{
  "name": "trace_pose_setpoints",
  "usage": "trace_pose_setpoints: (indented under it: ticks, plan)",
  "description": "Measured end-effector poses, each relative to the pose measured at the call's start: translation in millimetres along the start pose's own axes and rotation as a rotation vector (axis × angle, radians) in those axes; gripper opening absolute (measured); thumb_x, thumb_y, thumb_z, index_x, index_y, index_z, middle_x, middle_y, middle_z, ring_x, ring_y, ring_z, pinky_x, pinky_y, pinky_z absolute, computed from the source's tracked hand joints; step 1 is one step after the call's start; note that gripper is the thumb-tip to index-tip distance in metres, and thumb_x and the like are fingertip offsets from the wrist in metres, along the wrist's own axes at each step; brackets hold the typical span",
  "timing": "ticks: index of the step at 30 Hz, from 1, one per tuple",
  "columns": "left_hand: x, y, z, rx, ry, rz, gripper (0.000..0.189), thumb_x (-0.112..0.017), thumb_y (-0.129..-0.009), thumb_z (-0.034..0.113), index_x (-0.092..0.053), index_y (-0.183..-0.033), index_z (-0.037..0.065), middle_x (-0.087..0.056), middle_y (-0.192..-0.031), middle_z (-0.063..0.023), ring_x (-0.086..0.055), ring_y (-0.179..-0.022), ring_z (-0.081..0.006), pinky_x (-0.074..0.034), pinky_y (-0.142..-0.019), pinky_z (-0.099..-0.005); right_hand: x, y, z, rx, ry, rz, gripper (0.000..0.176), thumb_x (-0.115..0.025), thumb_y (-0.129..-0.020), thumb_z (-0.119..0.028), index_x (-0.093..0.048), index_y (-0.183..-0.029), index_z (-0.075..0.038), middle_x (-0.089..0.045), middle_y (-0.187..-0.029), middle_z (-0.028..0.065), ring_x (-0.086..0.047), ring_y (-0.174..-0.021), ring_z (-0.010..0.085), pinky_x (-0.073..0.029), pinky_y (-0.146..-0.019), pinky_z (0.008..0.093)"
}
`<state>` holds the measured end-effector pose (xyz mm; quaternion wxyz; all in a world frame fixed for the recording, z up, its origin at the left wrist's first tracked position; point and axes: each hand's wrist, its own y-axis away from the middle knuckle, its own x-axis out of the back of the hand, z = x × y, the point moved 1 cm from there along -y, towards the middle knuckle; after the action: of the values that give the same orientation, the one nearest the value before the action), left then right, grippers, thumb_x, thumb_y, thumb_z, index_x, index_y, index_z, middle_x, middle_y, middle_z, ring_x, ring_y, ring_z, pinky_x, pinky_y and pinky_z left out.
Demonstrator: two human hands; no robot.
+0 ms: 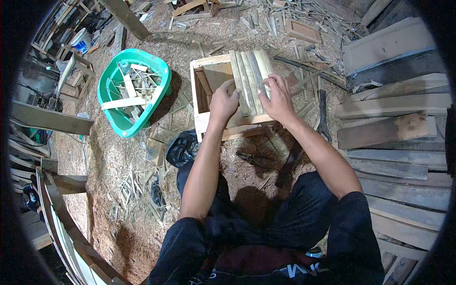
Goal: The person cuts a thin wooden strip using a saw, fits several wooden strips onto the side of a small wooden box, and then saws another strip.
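Note:
In front of me a wooden box frame (200,117) stands on the littered ground. Several narrow wooden slats (245,78) lie side by side across the right part of its top; the left part is uncovered and shows the inside. My left hand (224,103) is at the left edge of the slats, its fingers curled in; whatever is between them is hidden. Over the right-hand slats is my right hand (279,99), thumb and fingers apart, the fingertips at the wood.
A green plastic tub (160,110) of wood offcuts sits left of the box. Beside it lies a black plastic bag (183,148). Stacked boards (394,103) line the right side. Wooden posts and frames stand at left; a small wooden frame (304,31) lies behind.

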<state>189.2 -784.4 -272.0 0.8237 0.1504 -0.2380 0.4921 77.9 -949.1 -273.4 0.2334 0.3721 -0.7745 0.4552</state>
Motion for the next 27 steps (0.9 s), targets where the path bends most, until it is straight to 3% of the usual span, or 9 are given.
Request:
trace_pose_setpoints:
  ticks: [2,5,8,17,27]
  plan:
    - [-2,1,-2,0.038,0.021,0.001,0.045,-0.063,-0.087,0.03,-0.065,-0.126,0.007,-0.07,-0.106,-0.0233,-0.068,-0.102,-0.0366,-0.051,-0.091,-0.0426,0,0,-1,-0.003,0.01,-0.004,0.03,-0.066,-0.085,-0.015,-0.056,-0.109,-0.001,-0.054,-0.119,0.0182,-0.051,-0.113,0.0375,-0.039,-0.099,0.047]
    - [-2,4,1,-0.057,-0.001,0.071,0.046,-0.063,-0.087,0.028,-0.063,-0.13,0.01,-0.07,-0.108,-0.0232,-0.067,-0.103,-0.0369,-0.051,-0.091,-0.0431,2,-1,-2,-0.042,-0.043,-0.049,0.035,-0.067,-0.081,-0.015,-0.057,-0.11,0.0,-0.051,-0.121,0.0204,-0.048,-0.115,0.04,-0.038,-0.1,0.0495]
    - [5,9,14,0.049,-0.004,0.045,0.046,-0.062,-0.087,0.029,-0.064,-0.129,0.012,-0.07,-0.107,-0.0233,-0.067,-0.102,-0.038,-0.051,-0.091,-0.0436,2,-1,-1,-0.044,-0.059,-0.047,0.034,-0.067,-0.082,-0.016,-0.056,-0.11,0.0,-0.051,-0.12,0.0206,-0.048,-0.115,0.0399,-0.038,-0.1,0.0494]
    - [8,18,27,0.096,-0.069,0.047,0.039,-0.062,-0.086,0.026,-0.068,-0.123,0.016,-0.071,-0.098,-0.0229,-0.068,-0.098,-0.039,-0.052,-0.087,-0.0438,3,-1,-1,-0.033,-0.025,-0.018,0.028,-0.067,-0.084,-0.016,-0.059,-0.108,-0.002,-0.054,-0.119,0.0179,-0.051,-0.114,0.036,-0.039,-0.1,0.0458]
    - [7,13,22,0.08,-0.096,0.025,0.041,-0.065,-0.085,0.028,-0.068,-0.121,0.009,-0.07,-0.104,-0.0248,-0.068,-0.1,-0.0374,-0.052,-0.09,-0.0406,3,-2,0,-0.013,-0.021,-0.02,0.032,-0.068,-0.083,-0.016,-0.058,-0.109,-0.002,-0.053,-0.119,0.0192,-0.05,-0.113,0.0384,-0.038,-0.099,0.0491]
